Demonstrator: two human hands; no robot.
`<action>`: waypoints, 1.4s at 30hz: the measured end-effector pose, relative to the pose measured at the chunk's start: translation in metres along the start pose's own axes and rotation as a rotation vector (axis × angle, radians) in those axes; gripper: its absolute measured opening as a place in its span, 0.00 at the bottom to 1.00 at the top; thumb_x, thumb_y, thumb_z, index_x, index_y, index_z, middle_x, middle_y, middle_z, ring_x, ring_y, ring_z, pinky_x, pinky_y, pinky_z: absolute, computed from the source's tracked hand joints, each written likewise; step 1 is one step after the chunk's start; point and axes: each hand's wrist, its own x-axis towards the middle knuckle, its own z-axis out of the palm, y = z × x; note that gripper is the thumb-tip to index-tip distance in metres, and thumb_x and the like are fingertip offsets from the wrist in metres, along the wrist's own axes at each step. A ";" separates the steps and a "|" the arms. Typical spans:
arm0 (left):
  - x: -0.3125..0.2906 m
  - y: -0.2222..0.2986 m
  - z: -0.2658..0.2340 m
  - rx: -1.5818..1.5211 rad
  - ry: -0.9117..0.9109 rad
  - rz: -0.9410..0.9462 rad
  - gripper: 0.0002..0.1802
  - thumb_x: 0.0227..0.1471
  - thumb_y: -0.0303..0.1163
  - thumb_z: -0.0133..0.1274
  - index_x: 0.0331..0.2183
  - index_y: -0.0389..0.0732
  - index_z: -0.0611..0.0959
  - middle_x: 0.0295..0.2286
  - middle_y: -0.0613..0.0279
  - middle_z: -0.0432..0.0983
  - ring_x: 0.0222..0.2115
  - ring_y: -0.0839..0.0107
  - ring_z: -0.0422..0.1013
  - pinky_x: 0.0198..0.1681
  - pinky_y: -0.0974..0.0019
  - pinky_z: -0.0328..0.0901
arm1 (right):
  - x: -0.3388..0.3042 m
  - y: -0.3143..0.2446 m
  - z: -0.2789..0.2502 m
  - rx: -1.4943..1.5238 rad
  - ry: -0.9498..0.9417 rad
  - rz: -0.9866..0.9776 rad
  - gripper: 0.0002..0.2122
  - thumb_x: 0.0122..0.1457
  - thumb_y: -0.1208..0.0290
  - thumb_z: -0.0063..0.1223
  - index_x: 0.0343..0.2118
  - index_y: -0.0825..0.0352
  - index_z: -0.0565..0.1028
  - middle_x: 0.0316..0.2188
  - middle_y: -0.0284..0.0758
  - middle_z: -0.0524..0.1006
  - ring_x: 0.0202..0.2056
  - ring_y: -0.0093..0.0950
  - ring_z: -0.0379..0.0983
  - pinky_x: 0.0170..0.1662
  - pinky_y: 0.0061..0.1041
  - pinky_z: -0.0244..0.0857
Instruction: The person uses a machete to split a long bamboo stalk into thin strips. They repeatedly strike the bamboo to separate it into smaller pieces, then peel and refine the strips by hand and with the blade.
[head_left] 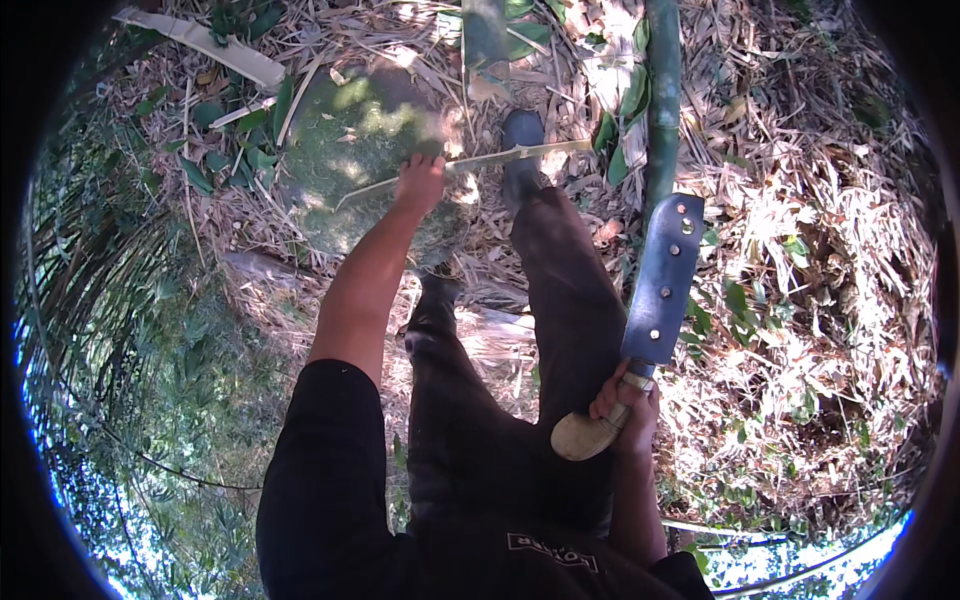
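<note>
My left hand reaches forward, fingers closed around a thin, narrow bamboo strip. One end of the strip lies over a large mossy boulder; the other stretches right, above my dark boot. By my right thigh, my right hand is wrapped around the curved wooden handle of a machete. Its broad dark blade points up and away, with several round holes or studs along it. The blade tip overlaps a green bamboo pole in the view.
Another bamboo piece stands at the far middle, and a pale split bamboo length lies far left. Dry leaves and husks cover the ground on the right. Thin green stems and foliage fill the left side.
</note>
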 end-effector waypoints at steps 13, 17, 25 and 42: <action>-0.265 -0.050 -0.089 -1.493 -0.653 -0.478 0.18 0.60 0.42 0.55 0.43 0.37 0.79 0.21 0.71 0.66 0.18 0.79 0.61 0.16 0.71 0.57 | 0.007 0.022 0.013 0.223 -0.152 -0.016 0.07 0.56 0.72 0.50 0.37 0.66 0.70 0.21 0.32 0.70 0.20 0.25 0.68 0.25 0.27 0.68; -0.394 -0.043 -0.150 -1.962 -0.579 -0.499 0.12 0.65 0.37 0.49 0.44 0.41 0.78 0.17 0.79 0.54 0.14 0.86 0.50 0.15 0.79 0.46 | 0.010 0.020 0.026 0.238 -0.232 -0.022 0.05 0.57 0.70 0.51 0.35 0.63 0.70 0.21 0.30 0.69 0.20 0.23 0.66 0.26 0.25 0.68; -0.575 -0.037 -0.242 -2.495 0.110 0.024 0.15 0.68 0.42 0.41 0.45 0.43 0.77 0.19 0.76 0.56 0.16 0.83 0.52 0.15 0.78 0.47 | -0.019 0.015 0.081 -0.165 -0.284 -0.277 0.04 0.59 0.72 0.52 0.31 0.65 0.71 0.19 0.33 0.70 0.18 0.27 0.69 0.22 0.30 0.69; -0.683 -0.026 -0.260 -2.952 1.534 0.502 0.17 0.67 0.43 0.38 0.30 0.43 0.72 0.16 0.74 0.50 0.15 0.79 0.50 0.15 0.73 0.49 | -0.283 0.078 0.202 -0.756 -1.228 -0.470 0.13 0.56 0.76 0.65 0.41 0.71 0.73 0.23 0.30 0.75 0.21 0.20 0.71 0.25 0.22 0.69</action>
